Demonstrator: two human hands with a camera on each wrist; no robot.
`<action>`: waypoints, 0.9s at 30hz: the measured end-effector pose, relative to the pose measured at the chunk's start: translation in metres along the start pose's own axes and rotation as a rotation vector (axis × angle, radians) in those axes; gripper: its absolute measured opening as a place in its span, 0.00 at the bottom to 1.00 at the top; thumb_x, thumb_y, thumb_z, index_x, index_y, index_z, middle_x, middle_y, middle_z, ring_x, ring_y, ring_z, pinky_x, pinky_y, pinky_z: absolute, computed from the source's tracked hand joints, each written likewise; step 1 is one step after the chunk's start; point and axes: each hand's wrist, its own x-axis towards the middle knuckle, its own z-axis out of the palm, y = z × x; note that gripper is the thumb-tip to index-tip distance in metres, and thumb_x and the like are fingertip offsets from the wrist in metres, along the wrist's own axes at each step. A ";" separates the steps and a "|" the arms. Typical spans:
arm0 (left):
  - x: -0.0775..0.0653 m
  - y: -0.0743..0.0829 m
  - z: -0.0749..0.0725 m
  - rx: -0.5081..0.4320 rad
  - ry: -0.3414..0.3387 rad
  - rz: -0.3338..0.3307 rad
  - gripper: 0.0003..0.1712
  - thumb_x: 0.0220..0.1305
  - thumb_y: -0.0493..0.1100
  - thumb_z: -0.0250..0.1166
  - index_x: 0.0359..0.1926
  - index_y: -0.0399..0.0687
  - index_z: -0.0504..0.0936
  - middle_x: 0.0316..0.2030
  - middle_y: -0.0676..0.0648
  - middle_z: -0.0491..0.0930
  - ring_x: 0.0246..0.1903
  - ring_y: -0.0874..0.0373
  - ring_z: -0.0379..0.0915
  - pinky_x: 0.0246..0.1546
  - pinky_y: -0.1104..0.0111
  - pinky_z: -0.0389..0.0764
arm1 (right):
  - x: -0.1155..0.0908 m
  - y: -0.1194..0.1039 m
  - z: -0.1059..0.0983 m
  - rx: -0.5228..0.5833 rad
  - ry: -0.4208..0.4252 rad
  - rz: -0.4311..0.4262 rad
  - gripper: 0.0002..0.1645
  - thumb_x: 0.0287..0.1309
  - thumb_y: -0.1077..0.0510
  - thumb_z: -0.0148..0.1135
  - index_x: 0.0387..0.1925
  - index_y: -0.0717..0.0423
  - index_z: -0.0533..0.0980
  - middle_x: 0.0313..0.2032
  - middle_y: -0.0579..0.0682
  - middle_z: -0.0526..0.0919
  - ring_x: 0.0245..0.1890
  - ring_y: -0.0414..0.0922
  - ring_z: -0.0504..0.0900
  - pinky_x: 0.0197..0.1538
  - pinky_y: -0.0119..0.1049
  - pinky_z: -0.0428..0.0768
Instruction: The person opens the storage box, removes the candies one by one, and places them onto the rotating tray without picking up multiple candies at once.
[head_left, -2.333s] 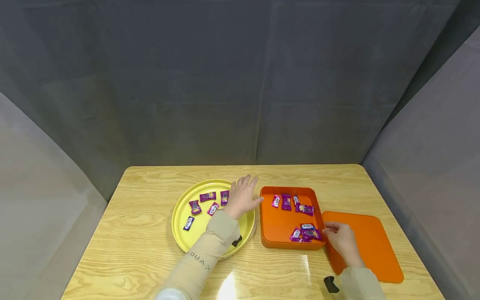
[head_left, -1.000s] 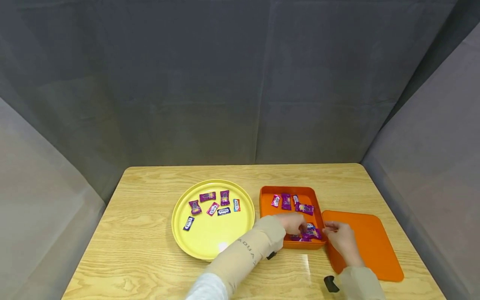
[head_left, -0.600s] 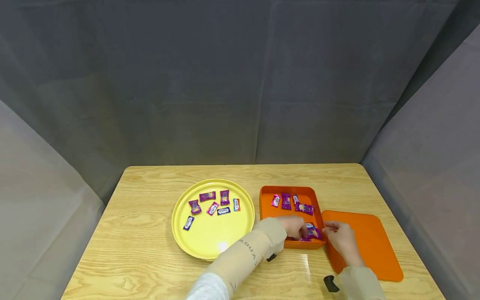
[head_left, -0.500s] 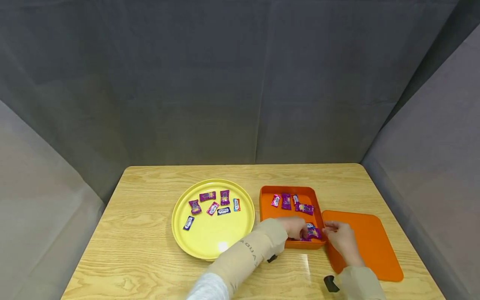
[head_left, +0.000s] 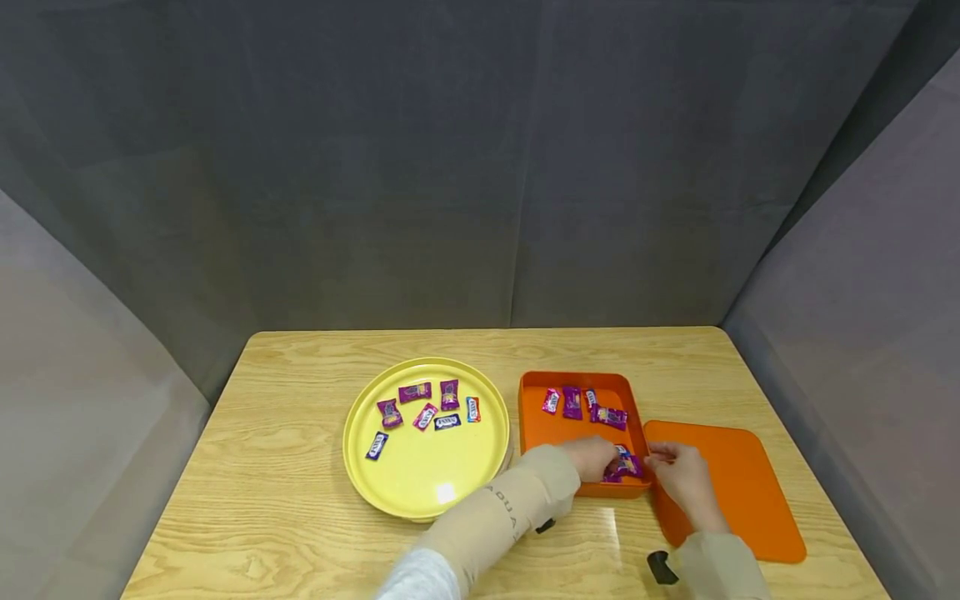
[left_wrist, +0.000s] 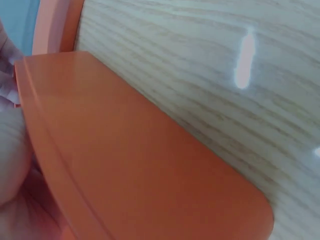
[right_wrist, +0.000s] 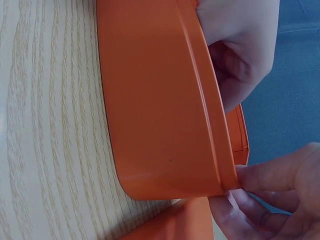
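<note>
An orange box [head_left: 553, 433] holds several wrapped candies in two groups. My left hand [head_left: 589, 458] reaches down over the near wall with bent fingers, at the near group of purple and blue candies [head_left: 628, 467]. Its fingertips are hidden, so I cannot tell whether they hold a candy. My right hand [head_left: 686, 479] pinches the box's near right corner; in the right wrist view, the thumb [right_wrist: 272, 174] lies on one side of the rim and the fingers on the other. A pink candy [head_left: 551, 401] and a purple candy [head_left: 572, 402] lie among the far group.
A round yellow tray [head_left: 420, 483] stands left of the box, with several wrapped candies spread over its far half. The orange lid [head_left: 750, 500] lies flat on the wooden table [head_left: 247, 467] to the right, partly under my right hand. A grey curtain [head_left: 390, 167] hangs behind.
My left hand has moved from above the yellow tray into the orange box, then shifted slightly right and nearer among the candies. The right hand stays on the box's corner.
</note>
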 end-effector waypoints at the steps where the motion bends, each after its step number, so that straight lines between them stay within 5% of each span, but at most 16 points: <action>1: 0.000 0.001 0.001 -0.005 0.007 -0.011 0.05 0.60 0.38 0.61 0.35 0.54 0.80 0.25 0.58 0.74 0.25 0.66 0.68 0.27 0.80 0.69 | 0.000 0.000 0.000 -0.002 0.000 0.001 0.18 0.56 0.67 0.55 0.47 0.76 0.72 0.35 0.66 0.80 0.32 0.52 0.79 0.35 0.39 0.81; 16: -0.002 0.001 0.004 -0.066 0.032 -0.082 0.05 0.57 0.36 0.63 0.30 0.51 0.80 0.21 0.57 0.72 0.22 0.65 0.65 0.23 0.78 0.68 | -0.001 -0.001 0.001 -0.004 0.002 0.014 0.18 0.56 0.68 0.54 0.47 0.76 0.72 0.36 0.66 0.80 0.33 0.52 0.78 0.35 0.39 0.80; 27: -0.004 -0.007 -0.005 -0.146 0.006 -0.025 0.08 0.59 0.34 0.60 0.25 0.47 0.80 0.18 0.56 0.70 0.18 0.65 0.60 0.18 0.78 0.65 | -0.001 -0.002 0.000 0.005 -0.001 0.021 0.18 0.56 0.67 0.54 0.47 0.76 0.72 0.36 0.66 0.80 0.33 0.51 0.78 0.36 0.40 0.81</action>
